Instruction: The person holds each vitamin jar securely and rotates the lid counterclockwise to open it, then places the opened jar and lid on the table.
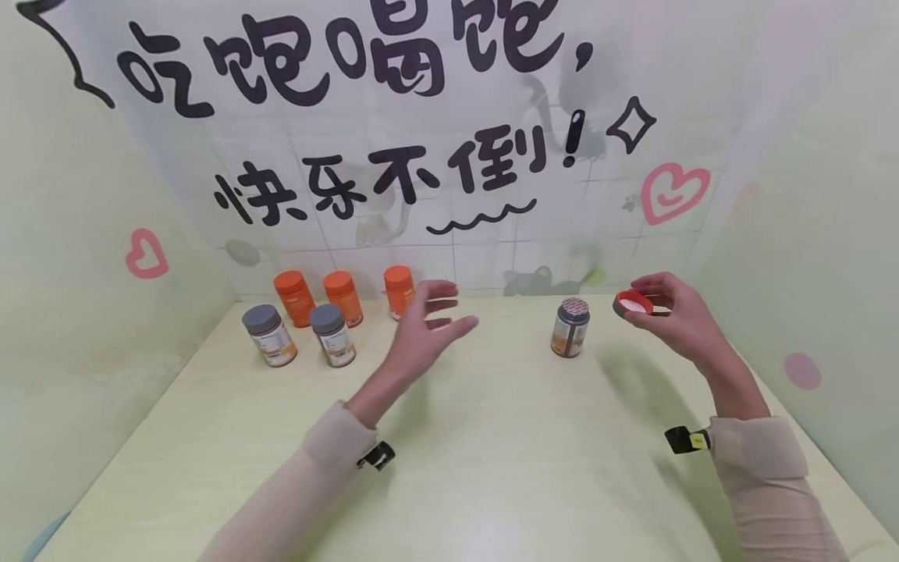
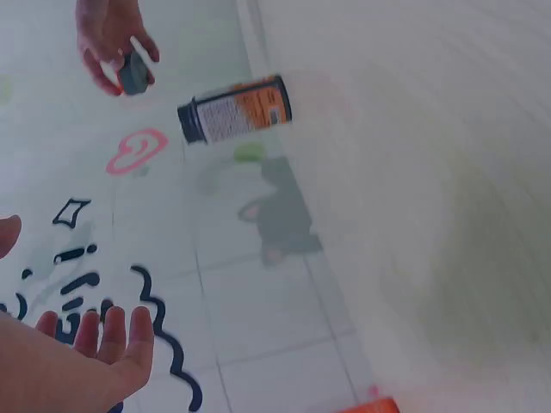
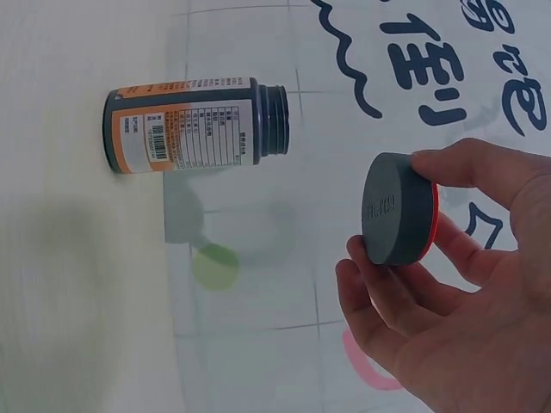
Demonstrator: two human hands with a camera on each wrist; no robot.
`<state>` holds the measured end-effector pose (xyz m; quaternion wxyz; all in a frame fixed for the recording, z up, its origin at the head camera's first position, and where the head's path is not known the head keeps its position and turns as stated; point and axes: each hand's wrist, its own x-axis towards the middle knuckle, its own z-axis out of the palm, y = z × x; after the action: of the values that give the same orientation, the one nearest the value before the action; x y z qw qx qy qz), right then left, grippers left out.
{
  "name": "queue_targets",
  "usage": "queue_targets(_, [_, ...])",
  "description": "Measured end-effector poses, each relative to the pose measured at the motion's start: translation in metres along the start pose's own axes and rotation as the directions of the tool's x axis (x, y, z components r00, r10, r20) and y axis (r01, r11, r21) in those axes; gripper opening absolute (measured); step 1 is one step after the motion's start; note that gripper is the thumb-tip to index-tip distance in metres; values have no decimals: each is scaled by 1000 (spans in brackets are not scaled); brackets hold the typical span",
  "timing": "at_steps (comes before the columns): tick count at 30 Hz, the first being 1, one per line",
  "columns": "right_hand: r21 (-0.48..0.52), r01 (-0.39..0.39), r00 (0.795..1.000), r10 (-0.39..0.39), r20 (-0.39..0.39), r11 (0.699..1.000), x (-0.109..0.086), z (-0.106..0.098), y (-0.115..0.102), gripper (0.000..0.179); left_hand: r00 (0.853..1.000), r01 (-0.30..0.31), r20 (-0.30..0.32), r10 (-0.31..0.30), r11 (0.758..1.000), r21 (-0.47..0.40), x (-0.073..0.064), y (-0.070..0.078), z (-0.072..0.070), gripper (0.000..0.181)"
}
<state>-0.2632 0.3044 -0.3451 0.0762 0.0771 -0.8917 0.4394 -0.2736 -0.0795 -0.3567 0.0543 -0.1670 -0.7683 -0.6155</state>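
Note:
My right hand pinches a dark grey bottle cap by its edge, thumb on one side and fingers on the other. The cap's red rim and white inner liner face up and toward me in the head view. Left of that hand, a dark supplement bottle stands upright on the table, its cap off and a patterned seal over the mouth. Its screw neck shows in the right wrist view. My left hand is raised above the table with fingers spread and relaxed, holding nothing, between that bottle and the group of bottles at the left.
Two grey-capped bottles stand at the back left of the table. Behind them are three orange bottles, the rightmost partly hidden by my left hand. A white wall with black lettering closes off the back; pale walls flank both sides.

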Motion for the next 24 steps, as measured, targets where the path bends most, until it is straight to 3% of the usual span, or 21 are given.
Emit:
queue_targets(4, [7,-9,1000,9,10,1000,1,3,4,56,993,-49,-106,48,999,-7,-8,-2,-36,56])
queue_targets(10, [-24,-20,999,21,24,999,3,4,10,55,974,-43,-222,46,999,19,-18,-13,-76,53])
queue_targets(17, [-87,-49,996,55,65,995,13,10,19,57,950,0,-309,39,992,125,-21,-28,-102,52])
queue_targets(24, [-139,-60,991,76,111,988,22,16,26,57,919,-16,-380,106,973,232,-19,-34,-123,49])
